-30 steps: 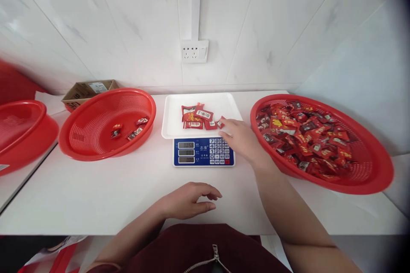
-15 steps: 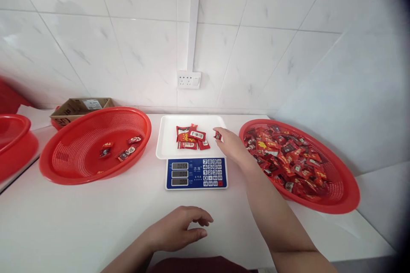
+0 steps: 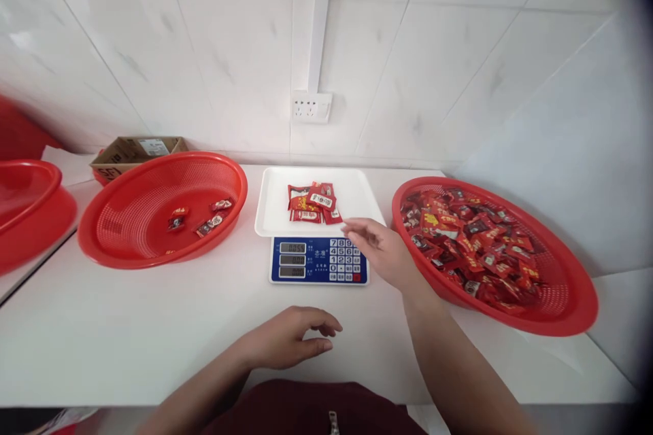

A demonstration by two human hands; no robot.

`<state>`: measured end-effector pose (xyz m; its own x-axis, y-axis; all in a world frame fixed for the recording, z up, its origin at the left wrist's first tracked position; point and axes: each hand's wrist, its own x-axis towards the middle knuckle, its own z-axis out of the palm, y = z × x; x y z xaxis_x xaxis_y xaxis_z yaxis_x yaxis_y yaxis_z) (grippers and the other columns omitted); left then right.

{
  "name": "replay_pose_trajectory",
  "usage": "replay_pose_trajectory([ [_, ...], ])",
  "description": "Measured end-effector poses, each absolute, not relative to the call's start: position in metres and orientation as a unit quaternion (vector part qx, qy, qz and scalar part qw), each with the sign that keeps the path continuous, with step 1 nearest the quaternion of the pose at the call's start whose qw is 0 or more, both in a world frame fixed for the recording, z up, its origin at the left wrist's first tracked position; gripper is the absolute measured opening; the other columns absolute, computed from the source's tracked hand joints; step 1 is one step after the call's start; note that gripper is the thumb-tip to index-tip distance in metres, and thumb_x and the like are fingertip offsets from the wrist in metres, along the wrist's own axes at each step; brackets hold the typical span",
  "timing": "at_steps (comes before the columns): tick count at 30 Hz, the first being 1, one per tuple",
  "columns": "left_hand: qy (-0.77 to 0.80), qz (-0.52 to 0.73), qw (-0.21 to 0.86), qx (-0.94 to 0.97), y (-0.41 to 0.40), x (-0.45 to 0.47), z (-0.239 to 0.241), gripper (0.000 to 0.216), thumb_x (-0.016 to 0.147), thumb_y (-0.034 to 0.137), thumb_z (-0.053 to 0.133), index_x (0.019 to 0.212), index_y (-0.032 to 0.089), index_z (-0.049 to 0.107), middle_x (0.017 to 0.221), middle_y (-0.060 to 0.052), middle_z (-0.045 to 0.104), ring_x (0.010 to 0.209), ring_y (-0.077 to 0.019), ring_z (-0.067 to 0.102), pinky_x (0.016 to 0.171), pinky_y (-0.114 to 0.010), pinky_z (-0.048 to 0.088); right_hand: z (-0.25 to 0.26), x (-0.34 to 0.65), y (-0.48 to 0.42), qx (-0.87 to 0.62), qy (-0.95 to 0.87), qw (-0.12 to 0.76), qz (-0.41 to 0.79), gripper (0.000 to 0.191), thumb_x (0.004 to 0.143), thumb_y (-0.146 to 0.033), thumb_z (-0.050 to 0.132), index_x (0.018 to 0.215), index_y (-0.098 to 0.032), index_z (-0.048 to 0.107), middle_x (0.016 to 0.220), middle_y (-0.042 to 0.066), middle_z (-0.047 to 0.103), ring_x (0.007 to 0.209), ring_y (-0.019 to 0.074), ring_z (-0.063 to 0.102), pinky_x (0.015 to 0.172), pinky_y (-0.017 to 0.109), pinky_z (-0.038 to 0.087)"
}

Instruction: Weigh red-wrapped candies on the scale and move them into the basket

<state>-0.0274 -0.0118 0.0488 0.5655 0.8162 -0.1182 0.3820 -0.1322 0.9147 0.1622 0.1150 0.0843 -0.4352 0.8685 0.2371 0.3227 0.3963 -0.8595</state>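
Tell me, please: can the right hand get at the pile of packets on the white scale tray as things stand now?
Probably yes. The right hand hovers open at the near right corner of the scale tray, and the packets lie uncovered just beyond its fingertips, with nothing between.

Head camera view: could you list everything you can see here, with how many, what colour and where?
scale: one, blue front with white keys, middle of the counter
tray: one, white, on top of the scale
packets on the tray: a small pile, red
left basket: one, red, left of the scale, a few packets inside
right basket: one, red, right of the scale, heaped with red packets
far-left basket: one, red, at the left edge
cardboard box: one, brown, behind the left basket
wall socket: one, white, on the tiled wall
counter: one, white
left hand: resting on the counter, empty
right hand: open, over the scale's right front corner
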Motion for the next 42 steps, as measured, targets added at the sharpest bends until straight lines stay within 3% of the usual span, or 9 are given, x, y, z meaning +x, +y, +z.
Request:
replay_pose_trajectory([
  [6,0.385,0.198,0.502,0.748,-0.007,-0.020,0.049,0.024,0.086,0.024,0.052,0.106,0.017,0.063,0.104,-0.007,0.066,0.093,-0.0154,0.061,0.083,-0.023,0.045,0.044,0.178,0.054,-0.308,-0.694,0.177,0.626,0.024,0.082,-0.038,0.055,0.096,-0.020,0.063,0.085,0.004,0.066,0.076,0.0157,0.061,0.069,0.030,0.049],
  [15,0.401,0.174,0.444,0.782,-0.005,-0.014,0.052,0.020,0.088,0.022,0.049,0.101,0.017,0.063,0.097,-0.005,0.067,0.087,-0.0143,0.062,0.077,-0.022,0.046,0.014,0.167,0.044,-0.290,-0.630,0.213,0.688,0.028,0.082,-0.044,0.055,0.094,-0.019,0.061,0.081,0.003,0.061,0.074,0.0150,0.054,0.069,0.029,0.045],
  [18,0.480,0.228,0.323,0.783,-0.002,-0.032,0.058,0.020,0.089,0.025,0.047,0.101,0.020,0.062,0.095,-0.004,0.068,0.085,-0.0143,0.062,0.077,-0.023,0.047,0.009,0.169,0.047,-0.285,-0.603,0.213,0.714,0.032,0.080,-0.045,0.058,0.096,-0.018,0.060,0.079,0.002,0.058,0.069,0.0129,0.052,0.067,0.029,0.044],
  [21,0.620,0.297,0.088,0.721,0.007,-0.066,0.069,0.020,0.089,0.027,0.046,0.100,0.020,0.061,0.096,-0.006,0.067,0.090,-0.0173,0.061,0.082,-0.029,0.047,0.003,0.171,0.045,-0.290,-0.570,0.192,0.744,0.033,0.078,-0.045,0.059,0.097,-0.018,0.060,0.077,0.001,0.055,0.068,0.0118,0.050,0.066,0.028,0.044],
  [23,0.688,0.289,-0.067,0.662,0.015,-0.090,0.076,0.023,0.089,0.030,0.046,0.105,0.019,0.059,0.105,-0.009,0.064,0.101,-0.0219,0.057,0.090,-0.036,0.043,0.001,0.171,0.044,-0.293,-0.569,0.184,0.746,0.031,0.079,-0.043,0.059,0.097,-0.019,0.061,0.079,0.001,0.055,0.070,0.0118,0.050,0.068,0.028,0.044],
  [25,0.729,0.247,-0.145,0.622,0.021,-0.110,0.081,0.031,0.088,0.034,0.047,0.114,0.018,0.055,0.118,-0.011,0.058,0.111,-0.0266,0.051,0.095,-0.042,0.039,0.000,0.172,0.044,-0.294,-0.573,0.188,0.741,0.029,0.079,-0.042,0.059,0.098,-0.019,0.061,0.080,0.001,0.055,0.072,0.0121,0.050,0.068,0.028,0.044],
  [28,0.775,0.181,-0.137,0.590,0.021,-0.127,0.082,0.038,0.089,0.037,0.044,0.121,0.018,0.051,0.119,-0.012,0.057,0.109,-0.0294,0.052,0.087,-0.042,0.044,0.002,0.173,0.045,-0.295,-0.570,0.194,0.742,0.029,0.079,-0.042,0.059,0.097,-0.019,0.060,0.080,0.001,0.055,0.071,0.0124,0.051,0.068,0.029,0.044],
  [36,0.820,0.144,-0.055,0.552,-0.005,-0.136,0.093,0.029,0.088,0.036,0.042,0.107,0.021,0.059,0.106,-0.008,0.064,0.099,-0.0282,0.057,0.071,-0.036,0.049,0.003,0.171,0.045,-0.307,-0.592,0.195,0.719,0.027,0.080,-0.040,0.058,0.097,-0.019,0.060,0.079,0.001,0.055,0.073,0.0137,0.050,0.070,0.030,0.041],
  [42,0.692,0.235,-0.035,0.681,0.047,-0.095,0.102,0.031,0.088,0.039,0.044,0.111,0.021,0.056,0.115,-0.008,0.059,0.112,-0.0252,0.050,0.093,-0.039,0.042,0.000,0.167,0.043,-0.299,-0.592,0.197,0.722,0.034,0.077,-0.046,0.060,0.096,-0.019,0.060,0.076,0.001,0.055,0.069,0.0135,0.051,0.065,0.028,0.040],
])
